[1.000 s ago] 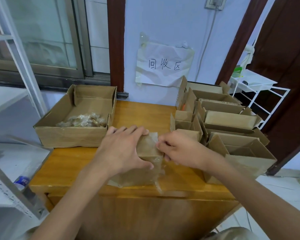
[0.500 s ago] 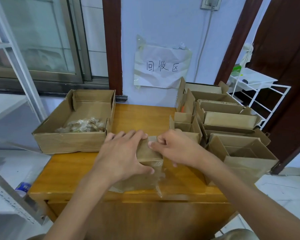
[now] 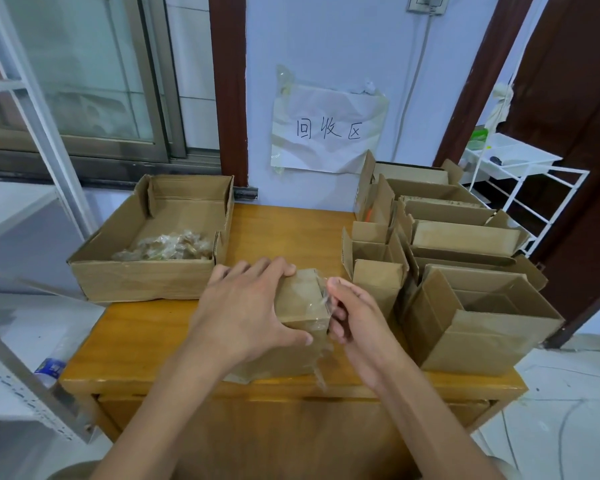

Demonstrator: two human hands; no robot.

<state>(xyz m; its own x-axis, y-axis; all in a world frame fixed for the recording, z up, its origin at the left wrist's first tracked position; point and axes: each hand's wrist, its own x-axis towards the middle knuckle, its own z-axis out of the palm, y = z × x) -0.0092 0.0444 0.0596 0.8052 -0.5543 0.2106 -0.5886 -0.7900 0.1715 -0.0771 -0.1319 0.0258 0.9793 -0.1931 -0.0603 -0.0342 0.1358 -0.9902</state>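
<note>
A small brown cardboard box (image 3: 300, 299) sealed with clear tape stands near the front edge of the wooden table (image 3: 284, 230). My left hand (image 3: 246, 306) lies over its left side and top, fingers spread across the far edge and thumb on the near face, holding it down. My right hand (image 3: 354, 317) is at the box's right edge, fingers curled, pinching a strip of clear tape (image 3: 324, 299) that is lifted off the box. More loose tape hangs down at the box's front right corner.
A shallow open carton (image 3: 146, 282) with a pile of crumpled used tape (image 3: 167, 247) sits at the left. Several opened empty cartons (image 3: 465, 306) crowd the right side. A paper sign (image 3: 326, 129) hangs on the wall; a white wire rack (image 3: 520, 174) stands far right.
My right hand has moved from the top of the box down to its right edge, pulling the tape strip away. My left hand stays pressed on the box.
</note>
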